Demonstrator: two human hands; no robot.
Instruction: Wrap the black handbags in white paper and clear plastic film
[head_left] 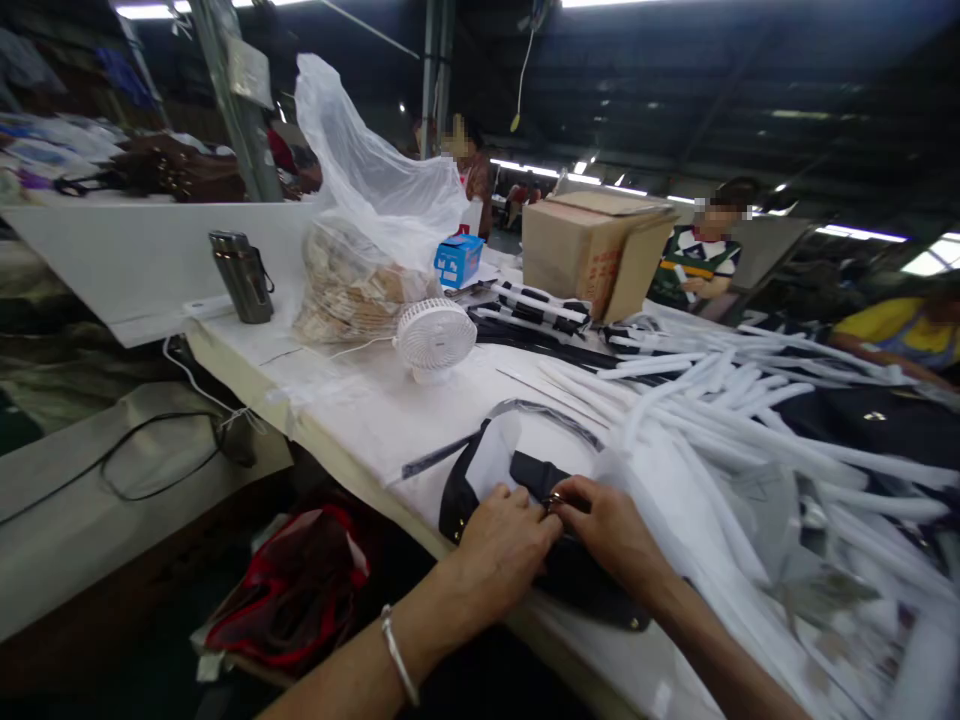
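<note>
A black handbag (592,582) with small gold-coloured studs lies near the front edge of the table, and white paper or film sticks out of its left part. My left hand (504,535), a bracelet at its wrist, presses on the bag with fingers curled round its upper edge. Opposite it, my right hand (607,515) pinches a small shiny metal fitting (553,500) on the bag. The fingertips of both hands almost meet there and partly cover the fitting, so its exact kind cannot be made out. Behind the bag curves a dark wrapped handle (551,410).
A white fan (435,338), a full plastic bag (360,270), a flask (241,278) and a blue box (459,260) stand beyond. White foam tubes (720,390) pile up on the right, with a carton (585,245) behind. Below left is a red bag (300,590). Other people sit further back.
</note>
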